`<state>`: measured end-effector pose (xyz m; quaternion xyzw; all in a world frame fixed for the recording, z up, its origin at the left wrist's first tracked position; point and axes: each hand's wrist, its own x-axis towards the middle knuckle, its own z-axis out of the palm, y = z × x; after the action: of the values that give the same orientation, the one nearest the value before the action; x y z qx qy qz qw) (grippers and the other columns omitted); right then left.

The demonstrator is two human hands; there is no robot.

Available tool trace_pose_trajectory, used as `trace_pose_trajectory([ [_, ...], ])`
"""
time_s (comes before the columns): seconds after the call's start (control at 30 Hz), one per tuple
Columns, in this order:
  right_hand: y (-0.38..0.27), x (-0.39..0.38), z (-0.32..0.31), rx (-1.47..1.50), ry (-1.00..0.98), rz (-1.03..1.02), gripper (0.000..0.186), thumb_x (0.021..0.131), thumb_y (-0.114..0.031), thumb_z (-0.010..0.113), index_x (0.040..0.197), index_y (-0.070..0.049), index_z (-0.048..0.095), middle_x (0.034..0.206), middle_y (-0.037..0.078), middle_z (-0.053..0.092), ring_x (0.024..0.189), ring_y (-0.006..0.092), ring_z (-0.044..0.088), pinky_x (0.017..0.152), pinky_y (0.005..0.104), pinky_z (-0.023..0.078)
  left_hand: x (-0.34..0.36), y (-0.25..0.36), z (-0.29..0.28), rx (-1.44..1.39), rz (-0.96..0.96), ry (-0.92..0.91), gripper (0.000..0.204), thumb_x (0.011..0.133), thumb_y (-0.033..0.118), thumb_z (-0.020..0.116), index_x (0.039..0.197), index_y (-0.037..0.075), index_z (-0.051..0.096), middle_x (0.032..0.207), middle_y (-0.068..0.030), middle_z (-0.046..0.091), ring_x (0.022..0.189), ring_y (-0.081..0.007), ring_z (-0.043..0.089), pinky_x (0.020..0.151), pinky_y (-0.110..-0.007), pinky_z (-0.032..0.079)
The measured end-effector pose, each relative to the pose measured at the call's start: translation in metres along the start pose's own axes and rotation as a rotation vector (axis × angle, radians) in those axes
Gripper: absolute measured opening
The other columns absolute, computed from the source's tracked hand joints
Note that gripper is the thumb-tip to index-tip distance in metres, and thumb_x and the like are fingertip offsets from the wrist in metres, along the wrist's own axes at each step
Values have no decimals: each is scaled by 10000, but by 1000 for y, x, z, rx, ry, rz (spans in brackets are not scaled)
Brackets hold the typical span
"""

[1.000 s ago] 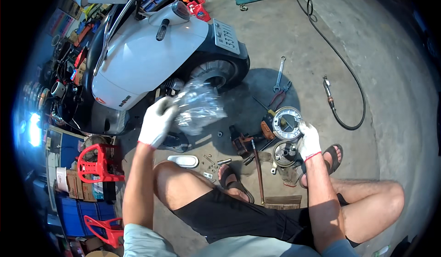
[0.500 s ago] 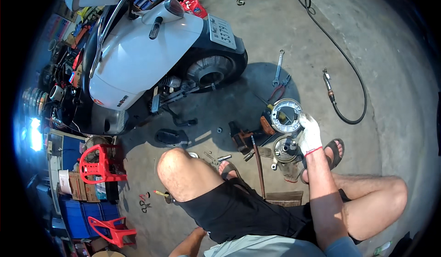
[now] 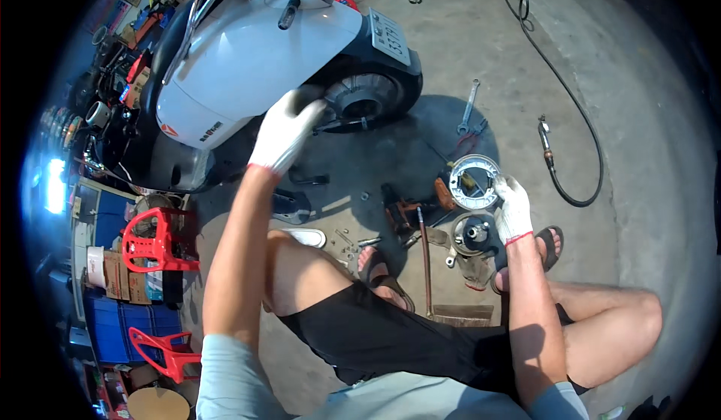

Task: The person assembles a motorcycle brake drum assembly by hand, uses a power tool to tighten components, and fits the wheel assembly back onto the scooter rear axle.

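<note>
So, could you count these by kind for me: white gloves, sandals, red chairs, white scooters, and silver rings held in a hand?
White gloves: 2
Sandals: 2
Red chairs: 2
White scooter: 1
Silver ring, in the right hand: 1
Total: 8

The white-gloved left hand [image 3: 288, 130] reaches out far on the left, thumb spread from blurred fingers, its forearm [image 3: 237, 270] extended. The right hand [image 3: 514, 207], also white-gloved, is nearer, on the right, fingers curled in a grip, wrist almost straight.
</note>
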<state>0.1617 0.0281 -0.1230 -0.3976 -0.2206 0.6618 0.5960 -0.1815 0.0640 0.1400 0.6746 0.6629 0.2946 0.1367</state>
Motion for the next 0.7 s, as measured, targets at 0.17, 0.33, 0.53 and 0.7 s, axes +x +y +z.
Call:
trace_pose_trajectory([
  [0.17,-10,-6,-7,-173,22,30,223,932,-135,639,1095,18,638,951,32,634,859,114,555,783,263,456,1,35,142,-4,236,-147,385,919,302,593,1142,-9,640,1057,-217,680,1003,-324,650,885,-384,501],
  [0.33,-14,-13,-24,-181,-11,75,230,932,-127,628,1105,23,644,930,24,628,840,108,556,765,256,460,-76,5,227,-705,-343,-495,385,986,301,546,1220,1,601,1037,-80,675,932,-124,615,778,-270,515],
  [0.53,2,-10,-29,-200,-29,117,233,937,-138,620,1107,22,634,931,23,622,819,108,557,741,254,459,-95,-11,249,-918,-467,-616,423,991,260,543,1290,-39,568,1135,-80,651,965,-128,611,804,-266,516],
  [0.7,7,-9,-27,-242,-32,120,220,934,-145,623,1093,4,655,924,15,640,797,95,563,691,236,447,-97,-17,245,-852,-502,-640,401,934,136,621,1281,-58,568,1037,-91,671,853,-121,637,778,-260,529],
])
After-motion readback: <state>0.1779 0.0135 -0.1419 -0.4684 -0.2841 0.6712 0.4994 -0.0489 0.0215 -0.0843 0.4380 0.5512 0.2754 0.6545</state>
